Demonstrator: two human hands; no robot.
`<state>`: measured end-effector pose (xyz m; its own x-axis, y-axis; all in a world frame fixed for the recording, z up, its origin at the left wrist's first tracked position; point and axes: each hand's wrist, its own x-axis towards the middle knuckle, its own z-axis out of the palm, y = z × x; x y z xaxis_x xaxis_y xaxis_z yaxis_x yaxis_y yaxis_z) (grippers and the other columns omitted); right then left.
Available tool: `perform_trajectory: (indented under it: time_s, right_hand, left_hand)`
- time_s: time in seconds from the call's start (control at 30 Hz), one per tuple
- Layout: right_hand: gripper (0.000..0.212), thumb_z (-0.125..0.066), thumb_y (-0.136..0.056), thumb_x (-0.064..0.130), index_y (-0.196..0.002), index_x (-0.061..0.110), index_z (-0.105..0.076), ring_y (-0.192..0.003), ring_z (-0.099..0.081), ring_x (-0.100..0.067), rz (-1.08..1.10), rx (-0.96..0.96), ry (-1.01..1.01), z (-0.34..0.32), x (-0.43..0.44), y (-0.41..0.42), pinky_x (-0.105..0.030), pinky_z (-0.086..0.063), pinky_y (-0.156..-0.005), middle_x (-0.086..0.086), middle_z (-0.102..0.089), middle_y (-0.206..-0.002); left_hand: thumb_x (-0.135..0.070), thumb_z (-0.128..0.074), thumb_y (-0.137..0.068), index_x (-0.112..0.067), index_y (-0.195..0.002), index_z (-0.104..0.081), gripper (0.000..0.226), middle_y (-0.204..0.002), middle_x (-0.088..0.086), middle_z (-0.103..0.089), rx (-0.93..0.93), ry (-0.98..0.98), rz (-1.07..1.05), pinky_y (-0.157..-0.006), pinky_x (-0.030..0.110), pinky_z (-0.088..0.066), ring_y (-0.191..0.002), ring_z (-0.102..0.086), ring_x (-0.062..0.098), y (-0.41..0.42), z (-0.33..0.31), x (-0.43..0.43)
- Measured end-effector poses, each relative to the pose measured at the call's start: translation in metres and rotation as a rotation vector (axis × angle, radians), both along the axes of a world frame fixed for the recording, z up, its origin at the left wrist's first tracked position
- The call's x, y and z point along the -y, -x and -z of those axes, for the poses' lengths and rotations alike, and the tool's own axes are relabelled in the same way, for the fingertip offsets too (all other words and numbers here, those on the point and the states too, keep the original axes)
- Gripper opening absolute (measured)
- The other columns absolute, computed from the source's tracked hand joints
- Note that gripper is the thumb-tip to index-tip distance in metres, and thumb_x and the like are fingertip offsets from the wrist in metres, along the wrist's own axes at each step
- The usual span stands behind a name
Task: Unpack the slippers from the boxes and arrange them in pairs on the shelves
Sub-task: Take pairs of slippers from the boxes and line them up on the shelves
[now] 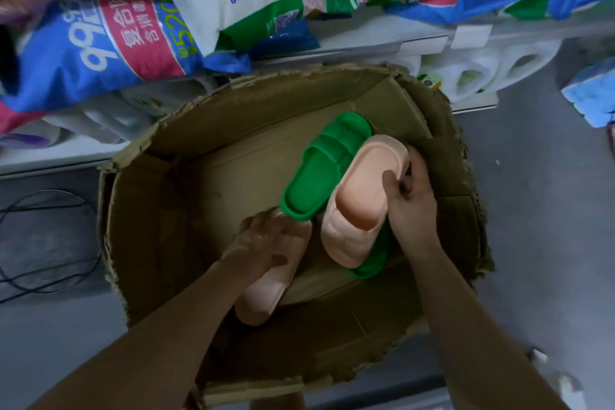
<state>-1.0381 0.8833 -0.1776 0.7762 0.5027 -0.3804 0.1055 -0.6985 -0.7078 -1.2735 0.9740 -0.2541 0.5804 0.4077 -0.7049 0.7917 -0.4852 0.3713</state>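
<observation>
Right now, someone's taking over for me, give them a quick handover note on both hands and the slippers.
Left hand: gripping one peach slipper in the cardboard box.
Right hand: fingers closed on the other peach slipper, which lies over a green slipper.
A second green slipper lies beside them in the box.
Done: nothing visibly shelved.
Left: lift out the peach pair, then the green pair, and shelve each together.

Inside the cardboard box (159, 243), one peach slipper (362, 196) is gripped by the right hand (411, 203), another (269, 286) apparently held under the left hand (266, 243), green slippers (327, 166) lying between.
</observation>
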Motion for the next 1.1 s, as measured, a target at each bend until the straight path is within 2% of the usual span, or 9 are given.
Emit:
perform_trajectory:
  time_s: [0.13, 0.23, 0.43, 0.53, 0.6, 0.73, 0.87, 0.97, 1.1]
  right_hand:
    - [0.056, -0.057, -0.097, 0.033, -0.147, 0.038, -0.033, -0.121, -0.054, -0.021, -0.002, 0.004, 0.000, -0.008, -0.002, -0.002, -0.042, -0.046, -0.101, -0.003, -0.056, -0.135]
    - [0.055, -0.058, -0.096, 0.032, -0.146, 0.035, -0.036, -0.119, -0.055, -0.021, 0.085, -0.022, -0.025, -0.013, -0.003, 0.000, -0.042, -0.048, -0.100, -0.003, -0.057, -0.133]
    - [0.052, -0.053, -0.098, 0.031, -0.147, 0.033, -0.036, -0.126, -0.051, -0.022, 0.170, -0.054, -0.070, -0.025, -0.006, 0.007, -0.047, -0.045, -0.106, -0.003, -0.052, -0.141]
    - [0.051, -0.051, -0.099, 0.030, -0.148, 0.030, -0.037, -0.125, -0.052, -0.021, 0.205, 0.005, -0.095, -0.034, -0.016, 0.004, -0.046, -0.044, -0.107, -0.004, -0.052, -0.141]
    - [0.049, -0.050, -0.099, 0.031, -0.147, 0.030, -0.038, -0.127, -0.051, -0.022, 0.188, 0.100, -0.122, -0.042, -0.024, 0.000, -0.044, -0.042, -0.108, -0.003, -0.052, -0.142]
    - [0.051, -0.055, -0.096, 0.028, -0.145, 0.030, -0.039, -0.124, -0.054, -0.021, 0.137, 0.089, -0.137, -0.044, -0.041, -0.002, -0.044, -0.045, -0.106, -0.003, -0.055, -0.138]
    - [0.052, -0.059, -0.095, 0.026, -0.143, 0.031, -0.041, -0.121, -0.054, -0.022, 0.065, -0.054, -0.039, -0.029, -0.052, 0.018, -0.045, -0.046, -0.103, -0.003, -0.056, -0.135]
    - [0.055, -0.060, -0.094, 0.027, -0.146, 0.030, -0.039, -0.125, -0.051, -0.024, 0.101, -0.198, 0.007, -0.013, -0.053, 0.045, -0.047, -0.046, -0.103, -0.004, -0.051, -0.140]
    - [0.056, -0.060, -0.094, 0.030, -0.146, 0.028, -0.038, -0.125, -0.051, -0.027, 0.225, -0.336, -0.010, -0.001, -0.050, 0.075, -0.050, -0.045, -0.104, -0.006, -0.050, -0.140]
  left_hand:
    - [-0.039, -0.074, -0.077, -0.030, -0.144, -0.035, 0.077, -0.150, 0.005, -0.021, -0.078, -0.038, 0.075, -0.110, 0.038, -0.034, -0.136, -0.025, 0.029, -0.008, -0.014, -0.019]
    - [-0.045, -0.066, -0.083, -0.031, -0.122, -0.059, 0.042, -0.148, 0.006, -0.025, -0.009, -0.104, 0.048, -0.111, 0.035, -0.032, -0.139, -0.023, 0.027, 0.006, -0.032, -0.025]
    - [-0.055, -0.060, -0.083, -0.030, -0.103, -0.069, 0.033, -0.100, 0.007, -0.058, 0.206, 0.033, -0.553, -0.083, 0.035, -0.050, -0.095, -0.059, 0.024, 0.049, -0.066, -0.044]
    - [-0.050, -0.064, -0.082, -0.041, -0.103, -0.064, 0.023, -0.114, 0.016, -0.056, 0.269, 0.207, -0.914, -0.073, 0.033, -0.052, -0.094, -0.063, 0.030, 0.043, -0.071, -0.042]
    - [-0.044, -0.066, -0.084, -0.042, -0.120, -0.053, 0.039, -0.134, 0.011, -0.045, 0.253, 0.384, -0.994, -0.084, 0.032, -0.054, -0.109, -0.059, 0.031, 0.030, -0.072, -0.031]
    - [-0.035, -0.049, -0.098, -0.023, -0.146, -0.034, 0.051, -0.145, -0.002, -0.042, 0.029, 0.661, -0.774, -0.088, 0.018, -0.039, -0.133, -0.040, 0.023, 0.010, -0.083, -0.015]
    - [-0.062, -0.039, -0.093, -0.039, -0.113, -0.055, 0.034, -0.096, 0.001, -0.070, -0.339, 0.519, -0.343, -0.064, 0.025, -0.051, -0.087, -0.067, 0.020, 0.024, -0.089, -0.031]
    - [-0.047, -0.034, -0.101, -0.027, -0.128, -0.055, 0.039, -0.122, 0.008, -0.063, -0.164, 0.129, -0.253, -0.086, 0.033, -0.047, -0.110, -0.060, 0.028, 0.020, -0.097, -0.041]
    - [-0.061, -0.050, -0.086, -0.031, -0.127, -0.056, 0.051, -0.123, -0.008, -0.063, 0.201, 0.642, -0.686, -0.092, 0.031, -0.050, -0.109, -0.061, 0.014, 0.024, -0.109, -0.049]
